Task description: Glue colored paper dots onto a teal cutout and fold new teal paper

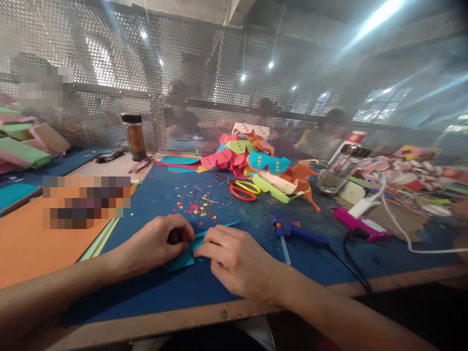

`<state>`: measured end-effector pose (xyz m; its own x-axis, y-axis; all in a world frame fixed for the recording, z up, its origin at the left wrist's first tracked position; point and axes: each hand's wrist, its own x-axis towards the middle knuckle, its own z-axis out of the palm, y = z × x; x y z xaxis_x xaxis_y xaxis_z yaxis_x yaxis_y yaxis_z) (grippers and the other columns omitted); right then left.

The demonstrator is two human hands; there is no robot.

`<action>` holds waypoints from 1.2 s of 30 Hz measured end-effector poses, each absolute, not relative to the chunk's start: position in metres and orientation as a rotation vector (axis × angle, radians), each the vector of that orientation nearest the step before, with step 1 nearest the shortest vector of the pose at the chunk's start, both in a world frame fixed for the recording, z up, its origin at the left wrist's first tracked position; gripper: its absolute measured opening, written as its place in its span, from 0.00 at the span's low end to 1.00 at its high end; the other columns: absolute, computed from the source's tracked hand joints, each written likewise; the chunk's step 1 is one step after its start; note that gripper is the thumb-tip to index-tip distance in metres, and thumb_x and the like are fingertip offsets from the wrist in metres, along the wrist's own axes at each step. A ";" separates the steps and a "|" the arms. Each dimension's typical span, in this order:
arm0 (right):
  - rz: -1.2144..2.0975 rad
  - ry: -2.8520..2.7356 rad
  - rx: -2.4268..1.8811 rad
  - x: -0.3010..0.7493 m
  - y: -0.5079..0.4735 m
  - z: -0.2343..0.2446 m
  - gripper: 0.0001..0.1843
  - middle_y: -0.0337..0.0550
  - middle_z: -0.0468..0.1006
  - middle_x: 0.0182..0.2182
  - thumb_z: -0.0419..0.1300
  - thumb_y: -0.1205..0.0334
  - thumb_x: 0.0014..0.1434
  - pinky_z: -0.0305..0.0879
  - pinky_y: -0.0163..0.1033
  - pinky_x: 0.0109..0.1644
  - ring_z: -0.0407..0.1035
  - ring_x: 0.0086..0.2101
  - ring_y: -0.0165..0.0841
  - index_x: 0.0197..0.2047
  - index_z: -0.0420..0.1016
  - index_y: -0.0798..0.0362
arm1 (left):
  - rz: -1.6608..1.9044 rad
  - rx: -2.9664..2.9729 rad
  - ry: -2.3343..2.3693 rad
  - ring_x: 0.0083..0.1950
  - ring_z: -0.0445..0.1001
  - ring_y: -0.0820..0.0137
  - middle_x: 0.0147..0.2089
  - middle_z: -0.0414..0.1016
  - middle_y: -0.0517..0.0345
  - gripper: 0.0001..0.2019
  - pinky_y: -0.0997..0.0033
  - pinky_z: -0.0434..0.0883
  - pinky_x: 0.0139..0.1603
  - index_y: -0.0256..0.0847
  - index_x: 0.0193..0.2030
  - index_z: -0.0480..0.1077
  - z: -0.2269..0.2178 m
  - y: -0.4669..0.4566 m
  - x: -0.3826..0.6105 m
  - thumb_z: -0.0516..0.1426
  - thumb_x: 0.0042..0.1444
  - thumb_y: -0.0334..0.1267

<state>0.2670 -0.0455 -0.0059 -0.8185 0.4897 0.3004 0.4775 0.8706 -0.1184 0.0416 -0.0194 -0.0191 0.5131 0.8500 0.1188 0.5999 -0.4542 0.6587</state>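
Both my hands are at a piece of blue paper (182,262) on the dark blue table mat, near the front edge. My left hand (161,241) curls with thumb and finger pinched at the paper's left part. From the right, my right hand (234,256) presses its fingers closed on the same paper; the fingertips of both hands nearly meet. A thin blue strip sticks out beyond the right fingers. Just past the hands lie small red and yellow paper squares (195,207). Scissors (243,191) with red and yellow handles rest beyond them.
Paper glasses (268,162) are heaped at the back. A blue glue gun (300,233) with its cord lies right, near a pink device (361,224) and a glass bottle (341,170). Left are orange sheets (32,239) and a jar of brown liquid (134,139). A perforated metal screen (204,73) stands behind.
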 end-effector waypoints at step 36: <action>0.103 -2.692 -0.759 0.265 -0.046 -0.009 0.18 0.47 0.74 0.39 0.51 0.76 0.60 0.66 0.41 0.45 0.66 0.39 0.36 0.47 0.77 0.57 | 0.590 2.192 1.170 0.31 0.69 0.71 0.30 0.73 0.63 0.07 0.72 0.65 0.32 0.42 0.36 0.74 -0.018 -0.020 0.042 0.55 0.53 0.33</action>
